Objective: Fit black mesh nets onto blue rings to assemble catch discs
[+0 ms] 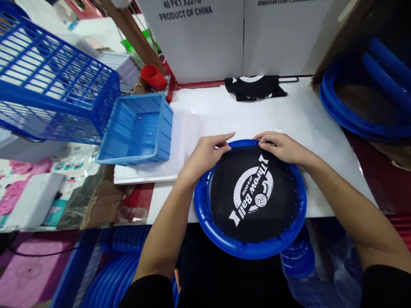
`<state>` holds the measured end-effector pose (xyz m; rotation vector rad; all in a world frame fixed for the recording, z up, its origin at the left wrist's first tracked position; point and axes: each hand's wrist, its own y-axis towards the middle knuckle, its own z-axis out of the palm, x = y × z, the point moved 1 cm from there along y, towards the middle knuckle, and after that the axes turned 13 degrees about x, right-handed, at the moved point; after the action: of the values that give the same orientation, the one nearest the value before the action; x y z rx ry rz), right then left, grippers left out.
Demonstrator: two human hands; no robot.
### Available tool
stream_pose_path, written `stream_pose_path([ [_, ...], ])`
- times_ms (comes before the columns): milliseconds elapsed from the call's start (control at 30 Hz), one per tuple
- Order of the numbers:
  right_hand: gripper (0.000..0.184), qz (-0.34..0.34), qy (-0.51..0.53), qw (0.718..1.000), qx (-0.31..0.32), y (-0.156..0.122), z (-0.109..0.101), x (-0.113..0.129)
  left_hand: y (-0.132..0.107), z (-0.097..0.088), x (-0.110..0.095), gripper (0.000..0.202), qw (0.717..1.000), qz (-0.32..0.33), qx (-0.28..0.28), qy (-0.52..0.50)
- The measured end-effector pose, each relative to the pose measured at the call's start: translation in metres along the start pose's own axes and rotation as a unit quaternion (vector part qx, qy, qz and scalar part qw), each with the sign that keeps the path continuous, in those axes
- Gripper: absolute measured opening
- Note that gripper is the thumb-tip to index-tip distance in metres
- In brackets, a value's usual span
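A round throw-ball disc [221,188] has a blue plastic ring and black mesh with white "Throw Ball" print. It lies at the table's front edge, its near side overhanging. My left hand [213,149] is at the upper left of the ring, index finger stretched past the rim and thumb by the mesh edge. At the top right, my right hand [279,145] pinches the rim, with its thumb at the mesh border. Fingers under the rim are hidden. Beyond the disc lies a folded black mesh piece [253,87] with white print.
A light blue bin [135,128] and a blue slatted basket [58,81] stand at left, near a red cup [153,78]. Blue rings [340,115] sit in a carton at right. White cartons [205,42] form the back. More blue rings [112,278] are stacked below the table.
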<state>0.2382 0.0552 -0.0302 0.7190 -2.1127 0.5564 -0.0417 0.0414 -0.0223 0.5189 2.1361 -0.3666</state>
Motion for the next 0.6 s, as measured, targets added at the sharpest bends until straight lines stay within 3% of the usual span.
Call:
stream_pose_path([
  [100,0.019,-0.001,-0.017,1.000,0.000,-0.0002,0.0001,0.0020,0.0001,0.0004,0.0013,0.049,1.000,0.002,-0.008,-0.004],
  [367,0.020,0.004,-0.057,0.998,-0.026,0.0001,0.0052,0.0040,0.0040,0.0031,0.0019,0.034,0.998,0.004,-0.020,0.052],
  [600,0.018,0.029,0.003,1.000,0.008,0.0014,-0.0011,0.0002,0.0076,-0.0013,0.0023,0.036,0.993,0.043,0.031,0.104],
])
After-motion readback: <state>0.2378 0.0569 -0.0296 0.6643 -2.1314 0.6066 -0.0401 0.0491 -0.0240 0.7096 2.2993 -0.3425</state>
